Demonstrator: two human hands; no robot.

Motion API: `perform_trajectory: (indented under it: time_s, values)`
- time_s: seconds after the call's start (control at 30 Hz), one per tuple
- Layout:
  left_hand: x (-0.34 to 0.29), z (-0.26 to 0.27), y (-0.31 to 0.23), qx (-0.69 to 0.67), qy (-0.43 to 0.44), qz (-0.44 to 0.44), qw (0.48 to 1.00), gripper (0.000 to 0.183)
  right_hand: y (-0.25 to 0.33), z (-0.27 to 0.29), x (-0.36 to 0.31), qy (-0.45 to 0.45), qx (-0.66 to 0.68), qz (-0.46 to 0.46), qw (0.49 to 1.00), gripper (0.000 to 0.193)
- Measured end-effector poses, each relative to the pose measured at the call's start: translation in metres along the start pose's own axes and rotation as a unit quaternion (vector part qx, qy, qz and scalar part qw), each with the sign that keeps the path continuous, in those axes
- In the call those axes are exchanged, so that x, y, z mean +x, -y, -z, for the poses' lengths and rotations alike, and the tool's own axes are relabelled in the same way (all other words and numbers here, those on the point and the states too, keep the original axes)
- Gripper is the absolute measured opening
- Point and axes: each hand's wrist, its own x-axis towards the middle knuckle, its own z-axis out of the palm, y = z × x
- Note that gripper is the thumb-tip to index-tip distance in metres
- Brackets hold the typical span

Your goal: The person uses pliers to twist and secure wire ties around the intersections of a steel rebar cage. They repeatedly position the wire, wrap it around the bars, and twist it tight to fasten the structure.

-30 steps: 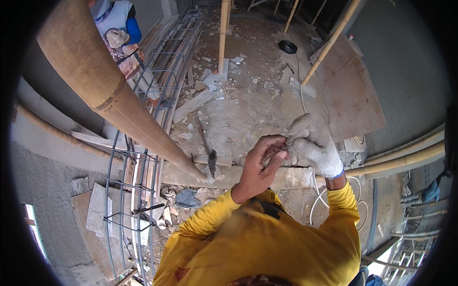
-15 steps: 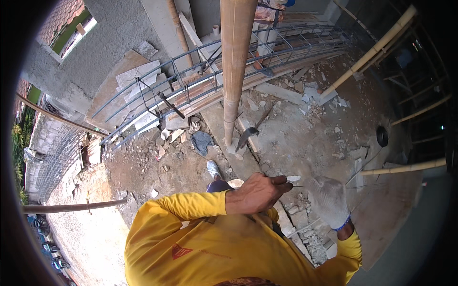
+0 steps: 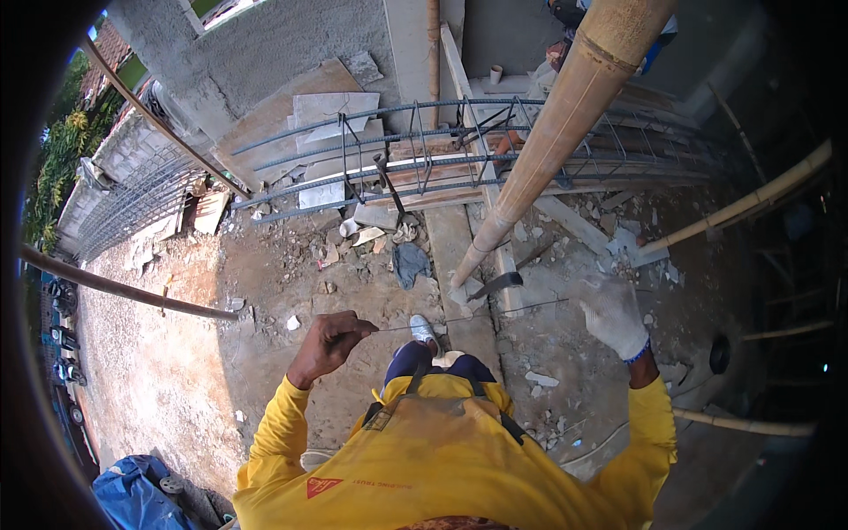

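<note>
A thin wire is stretched between my two hands in front of my body. Its left end is pinched in the fingertips of my bare left hand, which is closed. My right hand, in a pale knitted glove, is closed on the other end; its fingers are slightly smeared. Between the hands and farther off, a curved dark blade-like tool lies on the ground by the foot of a thick bamboo pole.
A long rebar cage crosses the far side above planks, with a hammer-like tool leaning on it. A person is behind the pole. More bamboo poles slant in at right. Rubble and a grey rag lie ahead.
My left hand has moved left, away from the right hand, drawing the wire out between them. The right hand has risen slightly in view. The head view has shifted.
</note>
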Motion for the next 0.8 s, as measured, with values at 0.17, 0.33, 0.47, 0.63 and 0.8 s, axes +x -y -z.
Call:
perform_trajectory:
  time_s: [0.17,0.33,0.47,0.63,0.8]
  values:
    - [-0.031,0.044,0.057,-0.079,-0.058,0.123,0.988,0.013,0.019,0.008,0.088,-0.088,0.045,0.112,0.989,0.023]
    - [-0.038,0.078,0.119,0.006,-0.107,0.154,0.982,0.014,0.046,0.002,0.154,-0.088,0.025,0.122,0.988,0.032]
    - [-0.027,0.102,0.110,-0.021,-0.002,0.200,0.980,0.036,0.083,-0.008,0.177,-0.082,0.054,0.162,0.982,0.039]
    - [0.050,0.049,0.055,-0.137,0.037,0.032,0.989,0.081,0.148,-0.019,0.208,-0.010,0.085,0.244,0.966,0.041]
    - [0.088,0.009,0.024,-0.336,-0.072,0.147,0.928,0.041,0.158,-0.034,0.258,-0.102,0.267,0.232,0.930,0.032]
